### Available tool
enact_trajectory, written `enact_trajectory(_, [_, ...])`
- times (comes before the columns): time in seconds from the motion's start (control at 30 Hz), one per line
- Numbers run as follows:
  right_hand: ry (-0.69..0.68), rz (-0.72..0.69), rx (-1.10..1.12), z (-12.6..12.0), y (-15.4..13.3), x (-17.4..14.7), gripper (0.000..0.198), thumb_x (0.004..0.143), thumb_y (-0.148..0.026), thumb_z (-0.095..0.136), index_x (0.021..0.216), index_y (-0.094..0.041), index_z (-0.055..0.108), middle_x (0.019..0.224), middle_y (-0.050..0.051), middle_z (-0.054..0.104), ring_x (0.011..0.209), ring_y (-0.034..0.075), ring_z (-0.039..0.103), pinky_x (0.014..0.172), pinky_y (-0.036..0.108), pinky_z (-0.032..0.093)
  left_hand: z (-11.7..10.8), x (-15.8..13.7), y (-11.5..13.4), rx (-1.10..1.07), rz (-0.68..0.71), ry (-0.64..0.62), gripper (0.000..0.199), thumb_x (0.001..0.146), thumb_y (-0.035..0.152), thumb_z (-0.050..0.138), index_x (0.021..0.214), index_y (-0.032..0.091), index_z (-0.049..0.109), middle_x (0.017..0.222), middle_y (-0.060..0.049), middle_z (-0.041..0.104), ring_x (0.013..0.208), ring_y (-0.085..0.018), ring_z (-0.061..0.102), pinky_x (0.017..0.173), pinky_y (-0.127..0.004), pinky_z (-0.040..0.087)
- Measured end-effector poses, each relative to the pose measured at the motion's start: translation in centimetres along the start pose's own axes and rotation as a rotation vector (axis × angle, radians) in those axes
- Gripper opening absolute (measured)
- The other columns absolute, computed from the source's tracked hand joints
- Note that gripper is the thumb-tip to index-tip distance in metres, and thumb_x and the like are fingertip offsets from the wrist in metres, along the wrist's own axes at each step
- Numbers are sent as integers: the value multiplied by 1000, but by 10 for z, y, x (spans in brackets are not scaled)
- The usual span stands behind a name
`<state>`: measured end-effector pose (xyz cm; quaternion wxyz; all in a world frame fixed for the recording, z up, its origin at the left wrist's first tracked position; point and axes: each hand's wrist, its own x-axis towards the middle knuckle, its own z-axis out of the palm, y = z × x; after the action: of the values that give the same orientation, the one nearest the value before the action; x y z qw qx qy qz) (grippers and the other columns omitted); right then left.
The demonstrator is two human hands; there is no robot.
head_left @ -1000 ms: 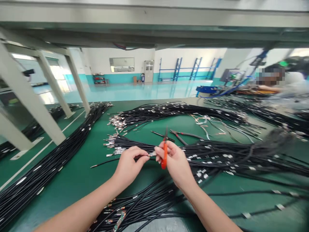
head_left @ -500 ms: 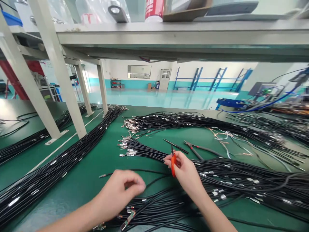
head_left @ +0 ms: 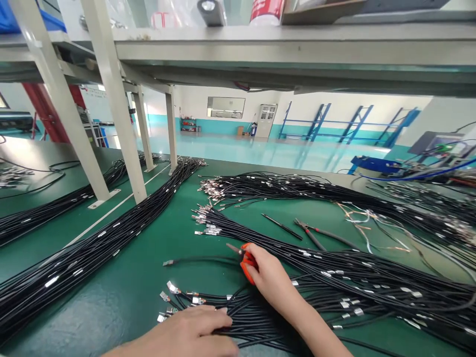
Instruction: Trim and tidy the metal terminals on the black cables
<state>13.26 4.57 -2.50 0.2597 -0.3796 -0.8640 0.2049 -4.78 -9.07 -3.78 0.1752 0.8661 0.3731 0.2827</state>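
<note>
My right hand (head_left: 266, 272) is closed around orange-handled scissors (head_left: 246, 265), whose blades point left above the green table. A single black cable (head_left: 208, 259) with a connector at its left end runs to just under the scissors; whether my fingers touch it is hidden. At the bottom, my left hand (head_left: 189, 332) rests over the near bundle of black cables (head_left: 256, 312), its fingers stretched to the right and slightly apart. White and orange connector ends (head_left: 173, 287) stick out left of that bundle. Another cable bundle (head_left: 238, 230) with silvery ends lies just beyond the scissors.
Red-handled cutting pliers (head_left: 310, 233) and a thin black pen-like tool (head_left: 281, 226) lie beyond the middle bundle. Stripped wire scraps (head_left: 368, 218) are to the right. Long cable bundles (head_left: 148, 210) run along the left, by white shelf posts (head_left: 117, 99). A shelf (head_left: 260, 52) spans overhead.
My left hand has moved down onto the near cables, its fingers opening out. My right hand has come left and nearer with the scissors, whose blades have swung from upward to leftward.
</note>
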Motion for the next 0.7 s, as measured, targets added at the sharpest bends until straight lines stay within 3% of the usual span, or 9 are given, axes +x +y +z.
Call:
enact_trajectory(0.07, [109,52,103,-6,0,1,10,74,-11,44,78,-20,47,74,2,57,67,16,53,65,28,42,-20,15,8,-184,-106,-52,30,82,33,50,109,25,60,107,-7,64,98,-20,58,86,-25,43])
enact_trajectory(0.13, [194,93,209,-13,-2,1,4,76,-16,45,76,-20,45,70,1,56,64,15,52,65,26,42,-39,34,11,-349,-310,8,27,77,33,56,100,24,64,98,-5,67,91,-20,60,80,-26,46])
enact_trajectory(0.23, [273,125,322,-22,-9,-1,7,76,-22,49,71,-20,45,68,0,54,63,15,51,62,24,41,-52,65,0,-669,-621,337,28,76,39,54,86,16,67,85,-8,68,82,-21,61,74,-31,49])
enact_trajectory(0.3, [312,149,379,-26,-12,-2,9,75,-25,51,69,-20,46,68,1,54,65,15,51,62,24,41,-51,84,-12,-899,-702,634,33,74,41,57,87,11,65,89,-12,66,84,-22,61,75,-34,49])
enact_trajectory(0.37, [328,176,438,-27,-11,-2,10,74,-27,53,69,-20,47,68,1,55,66,16,52,63,25,41,-48,101,-22,-1059,-641,863,32,72,38,61,89,10,63,94,-14,65,89,-22,60,80,-35,47])
enact_trajectory(0.43, [316,203,495,-26,-9,-1,12,72,-27,55,68,-20,47,68,0,54,65,15,52,63,25,42,-46,115,-25,-1154,-502,956,29,73,34,62,91,11,62,96,-13,64,91,-21,59,84,-35,45])
enact_trajectory(0.57, [287,247,572,-19,-5,0,16,70,-28,57,64,-19,46,62,-2,51,60,14,50,60,25,41,-50,134,-16,-1146,-292,989,24,76,32,59,91,14,63,88,-7,63,85,-18,58,81,-33,45])
enact_trajectory(0.7, [273,270,641,-21,-6,0,20,67,-31,62,61,-18,47,58,-3,50,56,13,48,55,24,40,-50,140,-16,-900,-351,907,17,75,30,59,73,13,65,65,-1,57,58,-9,48,59,-23,41])
